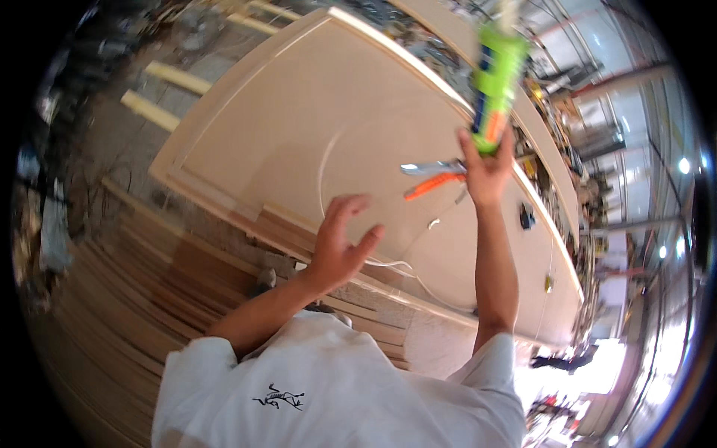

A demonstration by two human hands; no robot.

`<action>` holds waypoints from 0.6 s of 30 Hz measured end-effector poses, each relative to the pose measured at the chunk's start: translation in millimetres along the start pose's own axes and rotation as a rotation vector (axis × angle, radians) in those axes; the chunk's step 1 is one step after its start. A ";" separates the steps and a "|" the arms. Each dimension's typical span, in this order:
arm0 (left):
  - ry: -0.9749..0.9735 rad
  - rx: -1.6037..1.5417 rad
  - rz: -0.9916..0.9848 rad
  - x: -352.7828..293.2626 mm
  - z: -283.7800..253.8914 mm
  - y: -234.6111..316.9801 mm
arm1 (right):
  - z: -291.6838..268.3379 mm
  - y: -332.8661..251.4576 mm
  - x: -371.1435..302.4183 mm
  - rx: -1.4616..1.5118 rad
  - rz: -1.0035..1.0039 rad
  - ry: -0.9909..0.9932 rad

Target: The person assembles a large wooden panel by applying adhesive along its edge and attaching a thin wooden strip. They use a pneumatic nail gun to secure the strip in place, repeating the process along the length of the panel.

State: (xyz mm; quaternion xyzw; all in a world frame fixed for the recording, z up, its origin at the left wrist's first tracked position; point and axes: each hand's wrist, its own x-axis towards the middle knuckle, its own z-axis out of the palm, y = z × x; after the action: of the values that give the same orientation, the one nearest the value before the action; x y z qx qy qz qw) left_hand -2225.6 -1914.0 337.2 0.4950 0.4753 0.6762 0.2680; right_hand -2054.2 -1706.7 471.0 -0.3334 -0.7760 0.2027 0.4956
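Observation:
My right hand [489, 168] is raised at the right and wrapped round the lower end of a bright green cartridge [499, 82] with blue and orange markings. Motion blurs its pale upper tip. Beside that hand show a silvery flat piece [432, 168] and an orange handle-like piece [435, 185]; whether they are held or lie behind the hand, I cannot tell. My left hand [340, 243] hovers above the near edge of a large beige panel [276, 112], fingers apart and nothing in them. A thin pale cord [321, 175] curves across the panel.
Stacked brown boards [142, 291] lie on the near left. Pale wooden bars [149, 110] stick out past the panel's left end. A small dark object [527, 216] sits on the panel's right part. Cluttered shelving and goods stand beyond the far edge.

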 end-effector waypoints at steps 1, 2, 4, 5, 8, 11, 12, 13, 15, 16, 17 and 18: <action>0.021 0.039 0.006 7.1 0.8 -9.0 | 10.6 -16.0 10.6 0.010 0.021 -0.079; -0.001 0.131 0.054 14.1 5.2 -22.2 | 15.6 -21.7 18.9 -0.103 -0.088 -0.082; 0.060 0.329 0.054 27.4 4.6 -42.3 | 27.7 -59.4 29.3 -0.069 -0.040 -0.228; 0.086 0.422 0.057 33.3 4.7 -51.5 | 27.3 -64.1 28.5 -0.079 -0.001 -0.263; 0.289 0.573 -0.030 58.3 -13.5 -89.1 | 13.4 -91.3 21.8 -0.075 -0.102 -0.241; 0.230 0.328 -0.120 102.2 -38.4 -118.5 | -2.1 -97.1 10.7 0.040 -0.098 -0.181; 0.161 0.218 -0.186 117.6 -37.6 -119.1 | -7.0 -98.6 8.1 0.122 -0.087 -0.155; 0.031 0.058 -0.250 130.7 -28.0 -98.2 | -13.2 -99.0 5.0 0.202 -0.072 -0.128; -0.236 -0.256 -0.376 155.5 -3.7 -53.7 | -32.6 -104.1 -2.0 0.265 0.019 -0.090; -0.318 -0.312 -0.381 169.0 6.6 -42.7 | -40.0 -113.9 -3.5 0.335 0.052 -0.077; -0.401 -0.367 -0.388 183.5 17.9 -33.3 | -48.3 -119.7 -5.4 0.405 0.085 -0.065; -0.489 -0.427 -0.400 196.9 29.0 -26.6 | -59.1 -119.0 -10.8 0.383 0.060 -0.031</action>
State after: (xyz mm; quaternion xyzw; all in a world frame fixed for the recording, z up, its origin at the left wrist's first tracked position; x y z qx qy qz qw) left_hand -2273.7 -1728.3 396.4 0.4721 0.3332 0.5562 0.5973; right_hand -2035.3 -1798.1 566.1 -0.2529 -0.7204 0.3666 0.5317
